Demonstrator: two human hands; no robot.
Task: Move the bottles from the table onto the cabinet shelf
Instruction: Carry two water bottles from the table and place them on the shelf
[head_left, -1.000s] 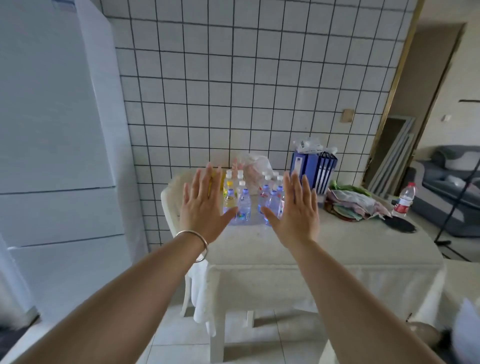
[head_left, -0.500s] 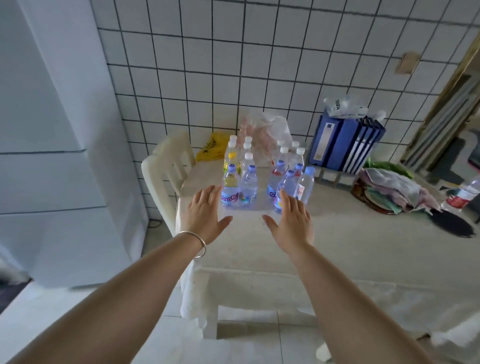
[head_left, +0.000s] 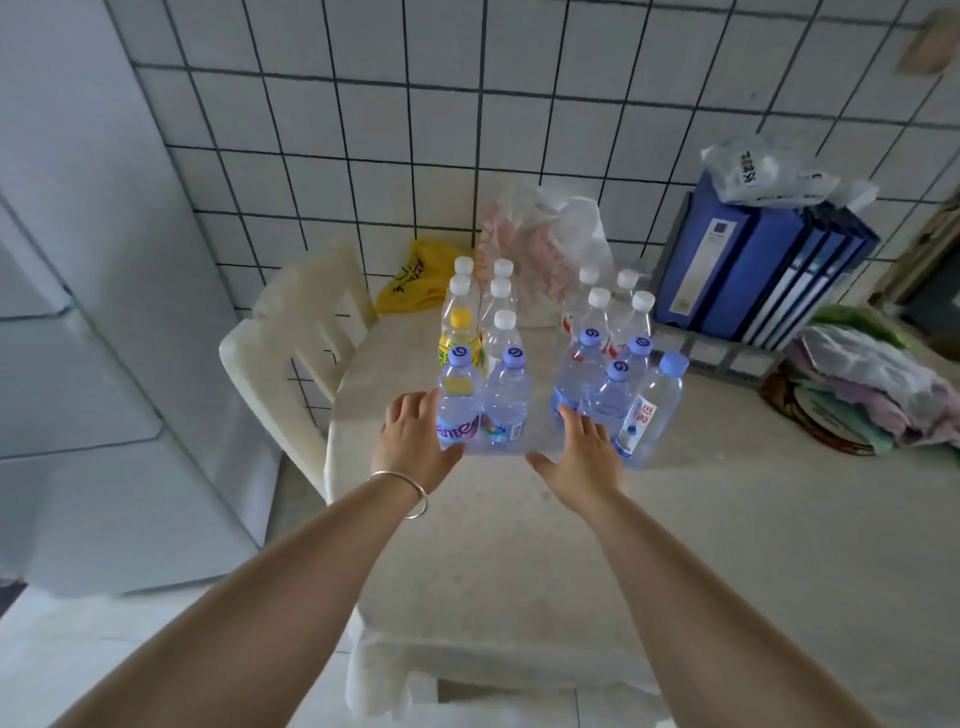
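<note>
Several clear plastic bottles stand in two clusters on the cloth-covered table (head_left: 519, 545). The left cluster has a blue-capped bottle with a purple label (head_left: 458, 400) in front, another blue-capped bottle (head_left: 506, 402) beside it, and white-capped ones behind, one with yellow drink (head_left: 459, 325). The right cluster has blue-capped bottles (head_left: 613, 397) in front and white-capped ones behind. My left hand (head_left: 415, 441) is open, its fingers touching the left side of the purple-label bottle. My right hand (head_left: 582, 447) is open, its fingertips against the front bottle of the right cluster. Neither hand holds anything.
Blue binders (head_left: 753, 270) with a plastic bag on top stand at the back right. A pile of cloths (head_left: 872, 389) lies on the right. Plastic bags (head_left: 540, 249) lean on the tiled wall. A white chair (head_left: 306, 332) sits left of the table, with a white cabinet (head_left: 78, 312) beyond.
The view has come closer to the table and tilted down. Both hands have reached forward and now touch the front bottles.
</note>
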